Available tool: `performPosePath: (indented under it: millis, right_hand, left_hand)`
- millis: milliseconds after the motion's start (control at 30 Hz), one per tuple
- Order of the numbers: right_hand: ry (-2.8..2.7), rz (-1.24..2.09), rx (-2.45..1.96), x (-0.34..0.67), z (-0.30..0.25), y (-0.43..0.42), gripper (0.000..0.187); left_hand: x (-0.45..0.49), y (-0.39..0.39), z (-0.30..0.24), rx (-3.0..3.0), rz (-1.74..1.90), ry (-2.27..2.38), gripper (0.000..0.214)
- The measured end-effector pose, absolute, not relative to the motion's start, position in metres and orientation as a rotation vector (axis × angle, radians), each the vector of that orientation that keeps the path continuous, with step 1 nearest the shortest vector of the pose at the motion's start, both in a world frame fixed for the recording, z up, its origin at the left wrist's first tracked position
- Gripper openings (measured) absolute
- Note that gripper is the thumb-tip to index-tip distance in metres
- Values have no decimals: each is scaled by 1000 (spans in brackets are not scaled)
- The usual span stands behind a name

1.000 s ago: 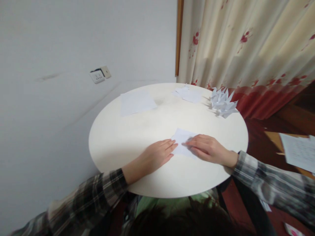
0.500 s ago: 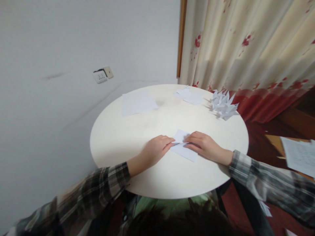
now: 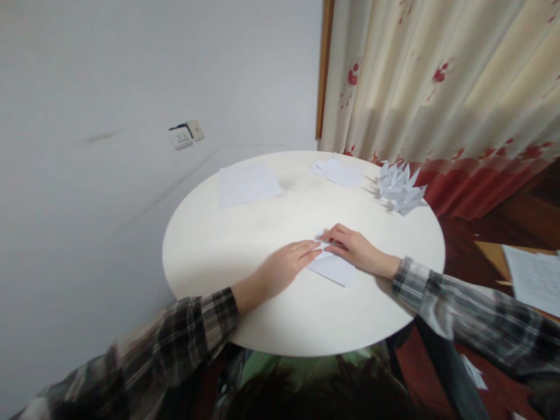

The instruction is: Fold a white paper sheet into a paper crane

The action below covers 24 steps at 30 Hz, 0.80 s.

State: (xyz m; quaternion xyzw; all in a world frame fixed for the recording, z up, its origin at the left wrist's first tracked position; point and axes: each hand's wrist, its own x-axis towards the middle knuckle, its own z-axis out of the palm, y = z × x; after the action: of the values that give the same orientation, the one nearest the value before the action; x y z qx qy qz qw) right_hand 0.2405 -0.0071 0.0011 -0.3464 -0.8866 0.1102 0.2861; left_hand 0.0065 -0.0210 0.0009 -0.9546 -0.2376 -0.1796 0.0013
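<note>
A small folded white paper lies near the middle of the round white table. My left hand rests flat on the table with its fingers stretched out, fingertips on the paper's left corner. My right hand lies over the paper's far edge, fingers extended and pressing it down. Both sleeves are plaid.
A flat white sheet lies at the table's far left, more sheets at the far middle, and a heap of folded paper cranes at the far right. A wall with a socket stands left, a curtain behind. Papers lie at right.
The paper has been folded over and now looks smaller. My right hand has slid to the paper's far edge, and my left fingertips have moved onto its left corner.
</note>
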Motion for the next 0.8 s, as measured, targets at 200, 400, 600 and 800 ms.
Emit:
performPosePath:
  millis: [200, 400, 600, 800]
  right_hand:
    - [-2481, 88, -840, 251, -3, -6, 27]
    - [-2583, 103, -773, 281, -7, -4, 35]
    - [-2528, 83, -881, 302, -5, -22, 33]
    - [-2508, 78, -914, 307, -2, -27, 31]
  left_hand:
    - [-10, -14, -2, -3142, -227, -762, 51]
    - [-29, -13, -5, -3143, -72, -787, 62]
    - [-51, -27, 8, -3145, 23, -841, 60]
    - [-73, -39, 20, -3099, 102, -942, 57]
